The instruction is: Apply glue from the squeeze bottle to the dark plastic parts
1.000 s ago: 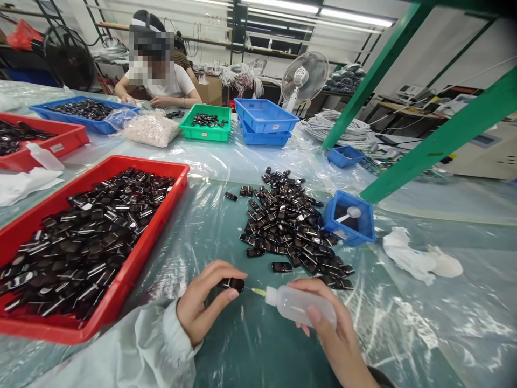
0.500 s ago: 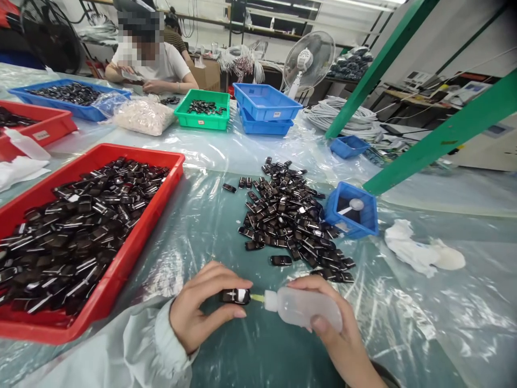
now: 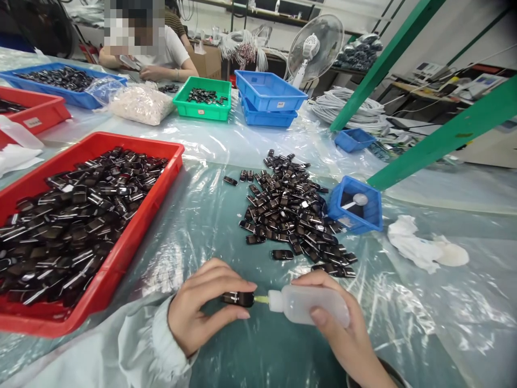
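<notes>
Between the thumb and fingers of my left hand [image 3: 210, 307] is a small glossy black plastic piece [image 3: 242, 299] with light markings on its side. My right hand [image 3: 343, 318] is wrapped round a translucent white squeeze bottle [image 3: 301, 303], lying almost level. Its thin yellowish nozzle tip [image 3: 262, 299] points left and meets the end of the black piece; whether it goes inside I cannot tell. Beyond my hands a heap of similar black pieces [image 3: 291, 210] lies on the plastic-covered table [image 3: 210, 215].
A large red tray [image 3: 161, 199] full of black pieces stands at left. Right of the heap is a small blue bin [image 3: 355, 221] holding a white spoon [image 3: 357, 200], with crumpled white tissue [image 3: 412, 245] beyond. A green post [image 3: 383, 64] rises at right. Another person [image 3: 173, 54] sits across the table.
The black piece has turned a little in my left fingers, so its bright reflection is gone. The bottle has shifted slightly right, and the whole view has tilted a little downward.
</notes>
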A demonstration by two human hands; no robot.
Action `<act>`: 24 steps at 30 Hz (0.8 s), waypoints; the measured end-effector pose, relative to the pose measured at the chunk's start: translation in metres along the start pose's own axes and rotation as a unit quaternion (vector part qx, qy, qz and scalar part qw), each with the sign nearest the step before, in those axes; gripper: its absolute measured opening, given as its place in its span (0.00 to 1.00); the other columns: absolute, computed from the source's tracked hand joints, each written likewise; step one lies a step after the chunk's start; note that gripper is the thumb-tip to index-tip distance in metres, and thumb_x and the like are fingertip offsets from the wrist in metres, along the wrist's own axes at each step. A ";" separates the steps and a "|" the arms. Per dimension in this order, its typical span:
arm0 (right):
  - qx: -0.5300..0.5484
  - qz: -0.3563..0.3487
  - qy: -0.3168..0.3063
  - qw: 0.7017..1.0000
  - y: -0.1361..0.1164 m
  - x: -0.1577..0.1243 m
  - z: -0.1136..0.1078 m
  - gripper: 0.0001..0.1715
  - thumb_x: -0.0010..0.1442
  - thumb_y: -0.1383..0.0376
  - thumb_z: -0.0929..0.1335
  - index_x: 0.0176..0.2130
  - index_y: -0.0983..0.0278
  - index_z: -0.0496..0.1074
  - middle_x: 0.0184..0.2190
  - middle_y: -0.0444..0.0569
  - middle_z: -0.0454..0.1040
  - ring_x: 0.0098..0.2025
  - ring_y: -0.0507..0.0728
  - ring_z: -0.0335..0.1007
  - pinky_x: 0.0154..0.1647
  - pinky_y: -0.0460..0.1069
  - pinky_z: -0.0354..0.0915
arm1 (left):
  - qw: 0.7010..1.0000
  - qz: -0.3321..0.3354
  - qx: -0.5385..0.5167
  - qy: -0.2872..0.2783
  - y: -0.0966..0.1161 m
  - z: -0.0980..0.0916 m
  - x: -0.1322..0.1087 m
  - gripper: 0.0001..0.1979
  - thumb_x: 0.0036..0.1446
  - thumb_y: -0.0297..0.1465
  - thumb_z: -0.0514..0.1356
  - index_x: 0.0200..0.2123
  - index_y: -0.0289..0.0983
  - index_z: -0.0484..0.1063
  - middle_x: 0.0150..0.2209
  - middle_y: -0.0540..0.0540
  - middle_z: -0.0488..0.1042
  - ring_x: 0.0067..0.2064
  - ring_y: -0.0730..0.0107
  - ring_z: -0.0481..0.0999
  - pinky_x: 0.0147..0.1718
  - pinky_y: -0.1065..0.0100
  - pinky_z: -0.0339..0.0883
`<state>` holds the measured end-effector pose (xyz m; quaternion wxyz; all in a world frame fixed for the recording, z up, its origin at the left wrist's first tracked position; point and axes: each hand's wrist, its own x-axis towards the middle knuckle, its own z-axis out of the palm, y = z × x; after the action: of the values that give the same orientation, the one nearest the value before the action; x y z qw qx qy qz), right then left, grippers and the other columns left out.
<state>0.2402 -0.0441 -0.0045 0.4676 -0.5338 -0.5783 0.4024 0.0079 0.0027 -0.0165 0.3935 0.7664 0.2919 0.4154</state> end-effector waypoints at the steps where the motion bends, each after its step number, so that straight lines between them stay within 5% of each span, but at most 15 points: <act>1: -0.004 -0.001 -0.001 1.000 0.000 0.000 -0.001 0.17 0.57 0.49 0.67 0.37 0.58 0.74 0.28 0.47 0.75 0.26 0.55 0.72 0.22 0.45 0.66 | 1.000 -0.001 0.000 0.000 0.000 0.000 0.000 0.11 0.58 0.34 0.61 0.45 0.41 0.74 0.34 0.45 0.77 0.37 0.64 0.72 0.39 0.63 0.65; 11: -0.014 0.037 0.018 0.999 -0.010 0.000 0.003 0.21 0.55 0.45 0.67 0.34 0.58 0.74 0.26 0.47 0.74 0.23 0.55 0.69 0.20 0.46 0.63 | 1.000 -0.003 0.005 -0.002 0.002 0.000 -0.001 0.11 0.59 0.35 0.60 0.45 0.42 0.73 0.34 0.44 0.77 0.36 0.64 0.73 0.38 0.62 0.66; 24: -0.016 0.003 -0.017 1.000 -0.005 0.001 -0.004 0.17 0.57 0.48 0.67 0.36 0.57 0.73 0.25 0.45 0.75 0.22 0.54 0.70 0.18 0.45 0.64 | 1.000 -0.016 0.008 -0.013 0.003 0.001 -0.003 0.13 0.59 0.34 0.60 0.48 0.42 0.71 0.35 0.46 0.76 0.36 0.66 0.72 0.38 0.65 0.65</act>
<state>0.2426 -0.0439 0.0012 0.4483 -0.5361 -0.5906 0.4035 0.0076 -0.0014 -0.0152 0.3974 0.7700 0.3028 0.3968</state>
